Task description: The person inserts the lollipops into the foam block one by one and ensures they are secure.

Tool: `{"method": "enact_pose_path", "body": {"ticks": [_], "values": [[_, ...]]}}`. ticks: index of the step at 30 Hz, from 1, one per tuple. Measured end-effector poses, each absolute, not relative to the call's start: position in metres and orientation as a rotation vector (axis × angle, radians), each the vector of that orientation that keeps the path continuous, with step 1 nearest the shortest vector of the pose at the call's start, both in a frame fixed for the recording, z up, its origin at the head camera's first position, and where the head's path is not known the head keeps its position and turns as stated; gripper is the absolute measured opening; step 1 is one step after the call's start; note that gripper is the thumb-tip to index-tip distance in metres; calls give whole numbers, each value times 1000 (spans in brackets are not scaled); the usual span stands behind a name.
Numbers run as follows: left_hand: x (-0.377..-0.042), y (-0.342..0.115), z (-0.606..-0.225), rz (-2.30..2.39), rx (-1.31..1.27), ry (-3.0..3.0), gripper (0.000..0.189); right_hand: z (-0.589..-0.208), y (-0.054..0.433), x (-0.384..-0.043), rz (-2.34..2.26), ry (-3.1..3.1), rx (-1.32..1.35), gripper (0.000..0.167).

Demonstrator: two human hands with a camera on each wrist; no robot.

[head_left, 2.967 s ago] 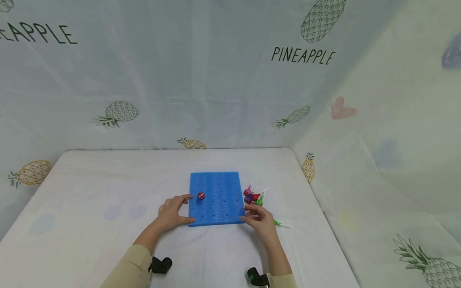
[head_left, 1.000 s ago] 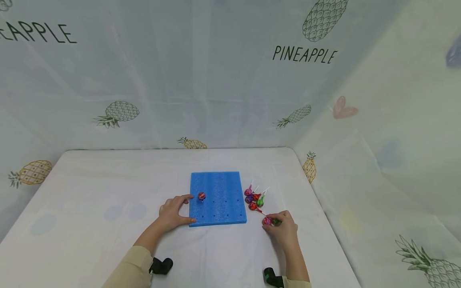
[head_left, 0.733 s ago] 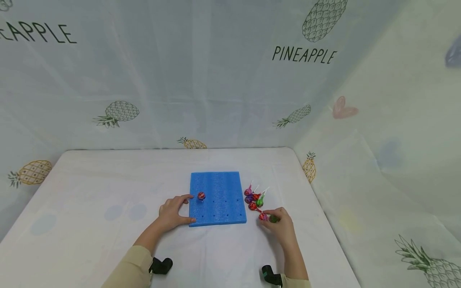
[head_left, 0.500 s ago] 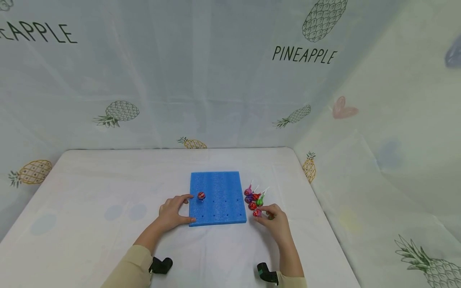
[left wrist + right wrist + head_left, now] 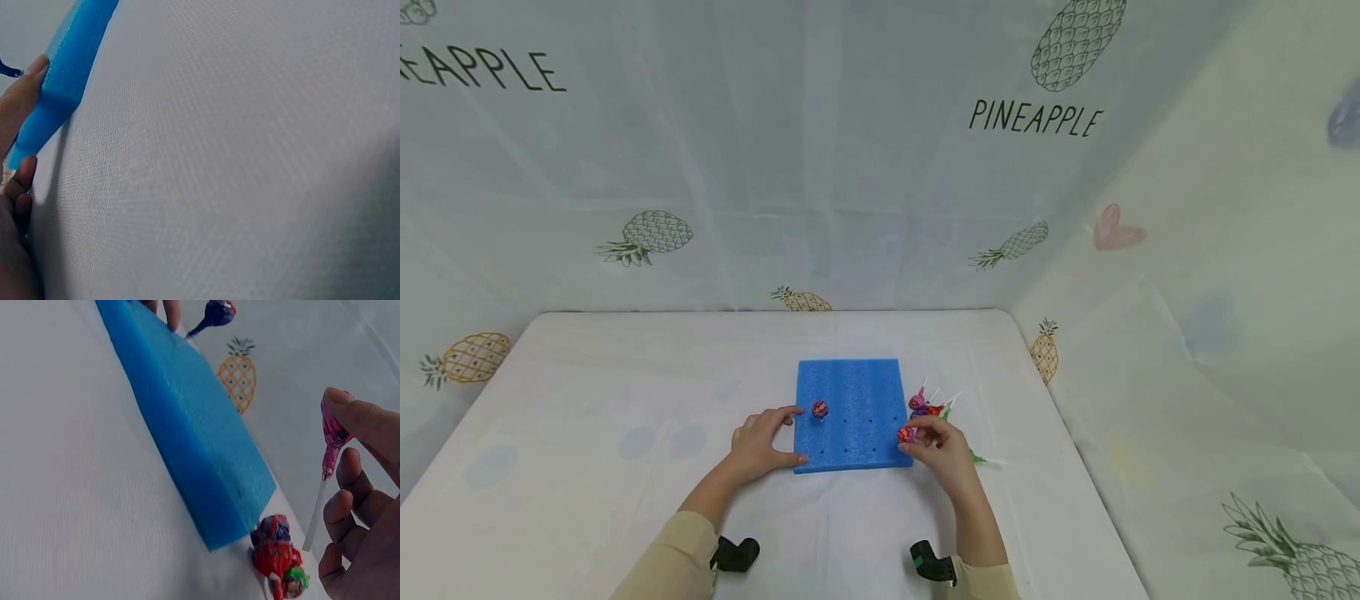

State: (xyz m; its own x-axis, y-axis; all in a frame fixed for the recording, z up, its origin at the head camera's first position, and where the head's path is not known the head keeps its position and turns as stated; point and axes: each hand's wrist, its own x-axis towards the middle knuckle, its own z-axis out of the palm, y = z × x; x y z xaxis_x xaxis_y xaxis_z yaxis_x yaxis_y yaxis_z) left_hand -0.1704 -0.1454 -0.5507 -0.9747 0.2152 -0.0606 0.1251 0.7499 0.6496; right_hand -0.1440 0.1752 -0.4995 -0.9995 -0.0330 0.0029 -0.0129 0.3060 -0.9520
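A blue foam board [image 5: 850, 392] with small holes lies on the table, one red-wrapped lollipop [image 5: 820, 409] standing upright at its left. My left hand [image 5: 756, 444] rests at the board's left edge, its thumb and index finger spread apart and touching it. My right hand [image 5: 946, 454] pinches another lollipop [image 5: 906, 434] by its pink and red wrapped head, over the board's right edge. In the right wrist view this lollipop's white stick [image 5: 315, 515] points down, free of the board. Beside the board's right edge lies a cluster of loose lollipops [image 5: 919, 401], partly hidden by my right hand.
A green-wrapped lollipop [image 5: 977, 457] lies apart on the table, right of my right hand. The white-covered table [image 5: 647, 375] meets a pineapple-print curtain [image 5: 850, 167] at the back and another at the right.
My right hand left the board's right edge, picked up a lollipop on the right, and has carried it leftward past the cluster to the board. My left hand has stayed put.
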Motion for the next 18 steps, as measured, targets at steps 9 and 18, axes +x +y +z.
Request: {"method": "enact_pose_path", "body": {"ticks": [9,18], "values": [[-169,-146,-551,1034,272,2815,83,-488,151,-147,-1866,2470,-160,26],[-168,-145,-547,1043,271,2815,82,-475,130,-145,-1958,2340,-196,26]]}}
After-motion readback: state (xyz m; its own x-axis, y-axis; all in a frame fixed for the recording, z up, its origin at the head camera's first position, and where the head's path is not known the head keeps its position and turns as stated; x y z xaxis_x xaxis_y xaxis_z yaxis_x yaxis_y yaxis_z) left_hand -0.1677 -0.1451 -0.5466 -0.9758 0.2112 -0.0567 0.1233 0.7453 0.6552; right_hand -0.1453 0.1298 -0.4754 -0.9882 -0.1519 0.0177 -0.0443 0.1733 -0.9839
